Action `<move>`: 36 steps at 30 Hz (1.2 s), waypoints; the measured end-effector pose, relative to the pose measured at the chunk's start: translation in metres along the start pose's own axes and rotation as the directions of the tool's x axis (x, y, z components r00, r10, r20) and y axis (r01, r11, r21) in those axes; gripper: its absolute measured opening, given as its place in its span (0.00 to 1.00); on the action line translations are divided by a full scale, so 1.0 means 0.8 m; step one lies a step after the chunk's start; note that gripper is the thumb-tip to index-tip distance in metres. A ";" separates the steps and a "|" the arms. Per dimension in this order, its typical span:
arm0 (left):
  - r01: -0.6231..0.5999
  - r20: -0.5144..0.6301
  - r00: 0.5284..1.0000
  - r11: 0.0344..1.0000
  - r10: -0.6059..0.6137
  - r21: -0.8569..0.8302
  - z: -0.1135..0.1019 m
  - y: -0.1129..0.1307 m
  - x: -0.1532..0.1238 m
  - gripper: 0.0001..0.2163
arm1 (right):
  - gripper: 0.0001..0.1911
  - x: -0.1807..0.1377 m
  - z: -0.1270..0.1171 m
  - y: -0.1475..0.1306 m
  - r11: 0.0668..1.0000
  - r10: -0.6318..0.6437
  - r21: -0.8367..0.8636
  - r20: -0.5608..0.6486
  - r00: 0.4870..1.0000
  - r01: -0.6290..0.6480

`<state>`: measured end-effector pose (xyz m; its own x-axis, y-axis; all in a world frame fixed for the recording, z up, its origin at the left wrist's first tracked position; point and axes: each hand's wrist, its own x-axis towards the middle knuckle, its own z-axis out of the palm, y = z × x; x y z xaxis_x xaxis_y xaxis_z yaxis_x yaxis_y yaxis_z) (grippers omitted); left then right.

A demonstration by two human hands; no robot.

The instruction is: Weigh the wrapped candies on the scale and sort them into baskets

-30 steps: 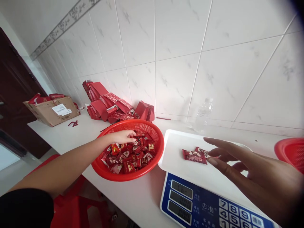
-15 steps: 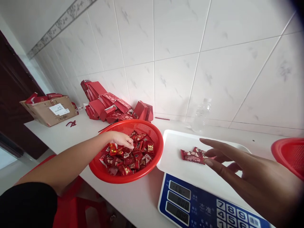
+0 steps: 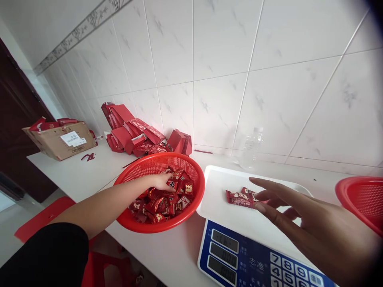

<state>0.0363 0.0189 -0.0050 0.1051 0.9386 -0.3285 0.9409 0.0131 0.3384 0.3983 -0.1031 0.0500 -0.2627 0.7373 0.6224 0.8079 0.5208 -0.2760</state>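
My left hand [image 3: 161, 181] reaches into a red plastic basket [image 3: 200, 183], fingers apart and touching the small red-wrapped candies [image 3: 158, 203] heaped inside. Part of the heap is hidden under my forearm. On the right, my right hand [image 3: 299, 211] hovers over the white tray [image 3: 215, 203] of a weighing scale, thumb and fingers spread. Red candy packets [image 3: 241, 197] lie on the tray close to its fingertips, partly covered by them. The scale's blue panel [image 3: 254, 261] with number keys and displays faces me.
Folded red gift boxes [image 3: 134, 135] are piled against the tiled wall behind the basket. A cardboard carton [image 3: 62, 139] stands at the table's far left. Behind the tray is a clear plastic bottle [image 3: 251, 149]. Another red basket [image 3: 359, 199] sits at the right edge; a red stool [image 3: 44, 219] is below left.
My left hand has moved slightly right and its fingers have spread among the candies. My right hand stays over the tray. The view has shifted a little.
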 end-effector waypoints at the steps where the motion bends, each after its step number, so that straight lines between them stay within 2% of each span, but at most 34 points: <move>1: -0.011 -0.002 1.000 1.000 0.011 -0.005 0.000 -0.002 0.000 0.36 | 0.27 0.000 0.000 0.000 1.000 -0.001 -0.003 -0.003 1.000 0.001; 4: -0.023 -0.002 1.000 0.999 0.023 -0.025 -0.006 -0.013 0.000 0.32 | 0.26 -0.001 0.000 0.001 1.000 -0.010 -0.007 -0.004 1.000 0.010; 9: -0.038 -0.007 0.999 0.996 0.038 -0.083 -0.020 -0.028 0.000 0.32 | 0.24 -0.002 0.000 0.002 1.000 -0.028 -0.010 -0.006 1.000 0.028; 20: -0.096 -0.126 0.990 0.964 0.066 -0.248 -0.058 -0.028 -0.014 0.25 | 0.26 0.000 -0.003 0.005 1.000 0.008 0.009 0.003 1.000 -0.008; 27: -0.052 -0.174 0.985 0.941 -0.007 -0.333 -0.046 -0.020 -0.008 0.27 | 0.26 0.002 -0.006 0.005 0.999 0.013 0.031 -0.003 1.000 -0.013; 30: -0.030 -0.214 0.975 0.933 -0.051 -0.357 -0.036 -0.008 0.000 0.22 | 0.25 0.001 -0.008 0.003 1.000 0.010 0.029 -0.001 1.000 -0.010; 36: 0.069 -0.226 0.964 0.951 -0.142 -0.300 -0.013 0.011 0.024 0.25 | 0.24 0.001 -0.010 0.003 1.000 0.004 0.023 0.009 1.000 -0.004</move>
<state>0.0434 0.0408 0.0009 -0.1049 0.9807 -0.1648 0.8059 0.1809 0.5638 0.4042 -0.1047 0.0555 -0.2646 0.7430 0.6147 0.7963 0.5279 -0.2953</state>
